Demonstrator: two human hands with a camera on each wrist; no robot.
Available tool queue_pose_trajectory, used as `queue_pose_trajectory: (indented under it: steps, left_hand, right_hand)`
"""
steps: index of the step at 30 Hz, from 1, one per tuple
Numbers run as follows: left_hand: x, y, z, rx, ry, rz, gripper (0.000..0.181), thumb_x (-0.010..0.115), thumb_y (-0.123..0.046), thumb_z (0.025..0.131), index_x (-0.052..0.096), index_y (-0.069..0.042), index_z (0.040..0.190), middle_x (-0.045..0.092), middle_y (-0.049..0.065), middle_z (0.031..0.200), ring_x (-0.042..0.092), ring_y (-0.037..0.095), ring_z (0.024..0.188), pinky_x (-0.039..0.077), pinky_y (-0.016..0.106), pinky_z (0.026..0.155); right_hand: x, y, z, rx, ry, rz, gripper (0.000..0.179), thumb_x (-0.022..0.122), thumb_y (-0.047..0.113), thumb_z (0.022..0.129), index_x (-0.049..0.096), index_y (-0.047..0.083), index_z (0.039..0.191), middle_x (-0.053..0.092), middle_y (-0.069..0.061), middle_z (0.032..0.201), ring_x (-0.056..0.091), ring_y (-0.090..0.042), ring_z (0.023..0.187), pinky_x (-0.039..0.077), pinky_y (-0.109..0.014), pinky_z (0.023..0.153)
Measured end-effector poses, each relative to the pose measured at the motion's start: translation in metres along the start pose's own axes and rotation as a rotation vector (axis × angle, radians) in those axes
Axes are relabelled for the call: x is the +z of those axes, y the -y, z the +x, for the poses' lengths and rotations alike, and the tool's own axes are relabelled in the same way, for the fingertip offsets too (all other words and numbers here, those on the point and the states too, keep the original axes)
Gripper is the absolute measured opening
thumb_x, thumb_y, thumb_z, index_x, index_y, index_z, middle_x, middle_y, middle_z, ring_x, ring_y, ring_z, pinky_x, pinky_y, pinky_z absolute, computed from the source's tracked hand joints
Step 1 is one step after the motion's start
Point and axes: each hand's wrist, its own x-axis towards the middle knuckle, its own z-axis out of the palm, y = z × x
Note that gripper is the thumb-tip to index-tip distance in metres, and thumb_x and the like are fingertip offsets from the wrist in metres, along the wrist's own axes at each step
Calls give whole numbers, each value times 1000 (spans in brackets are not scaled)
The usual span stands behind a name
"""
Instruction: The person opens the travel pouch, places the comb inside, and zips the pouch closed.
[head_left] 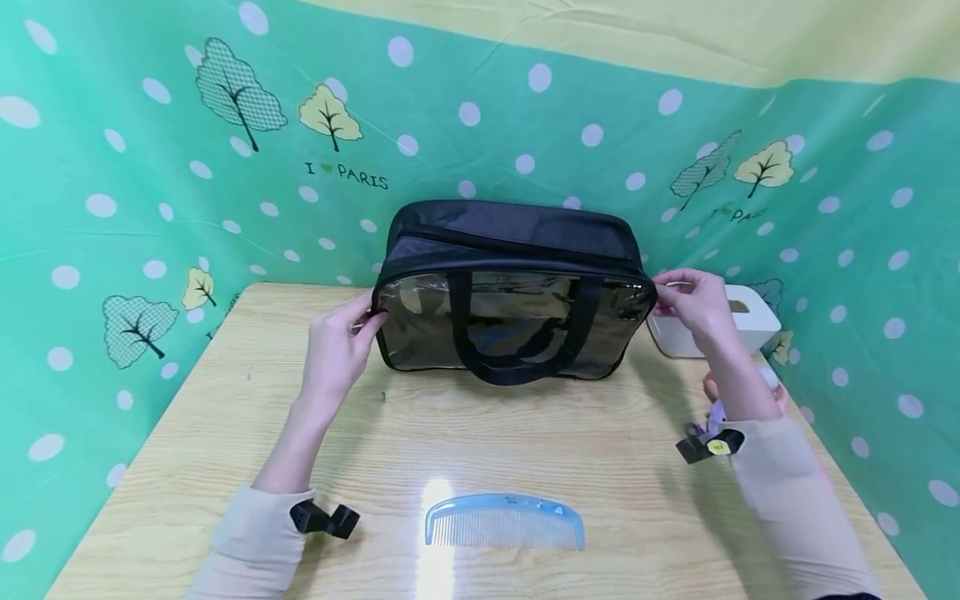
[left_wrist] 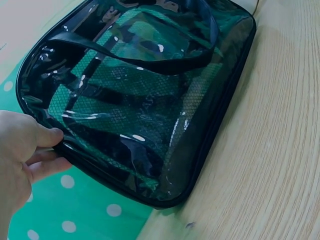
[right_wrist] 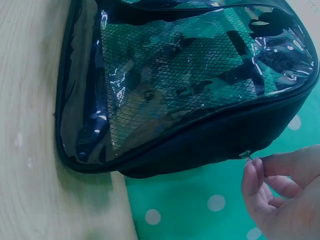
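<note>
Green polka-dot cloth (head_left: 300,225), printed with trees, hangs behind and beside a wood-grain table (head_left: 450,442). Across the room from me, a black toiletry bag (head_left: 517,237) stands at the table's far side, its see-through panel facing the seated worker's hands and a strap handle (head_left: 510,375) drooping across that panel. A white tissue box (head_left: 757,325) sits just beyond its right end. The left hand (head_left: 337,346) clamps the bag's left edge between thumb and fingers; the right hand (head_left: 697,304) has its fingertips together at the opposite end. A blue comb (head_left: 502,503) lies nearer the person, well apart from the bag. Smallest is the metal zipper pull (right_wrist: 244,154), pinched in the right fingertips.
</note>
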Motion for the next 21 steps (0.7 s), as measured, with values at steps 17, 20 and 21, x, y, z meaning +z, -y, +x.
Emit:
queue_pose_trajectory:
  steps: [17, 20, 21]
  left_hand:
    - [2, 2, -1, 18, -14, 17, 26, 74, 3, 91, 77, -3, 116, 77, 19, 113, 77, 35, 97, 63, 42, 75]
    - [2, 1, -1, 22, -12, 20, 27, 74, 2, 91, 77, -3, 117, 77, 19, 113, 77, 36, 97, 64, 44, 75]
    - [3, 1, -1, 24, -11, 21, 27, 73, 2, 91, 77, -3, 117, 77, 19, 113, 77, 36, 98, 64, 44, 75]
  right_hand:
    - [6, 45, 1, -137, -107, -279, 4, 71, 14, 97, 71, 12, 100, 69, 20, 63, 68, -3, 58, 60, -19, 60]
    - [9, 54, -1, -146, -113, -313, 5, 71, 14, 96, 71, 13, 101, 68, 20, 62, 67, -5, 56, 58, -19, 56]
    - [10, 57, -1, -145, -116, -327, 5, 71, 16, 96, 72, 14, 101, 68, 20, 61, 66, -5, 55, 55, -20, 52]
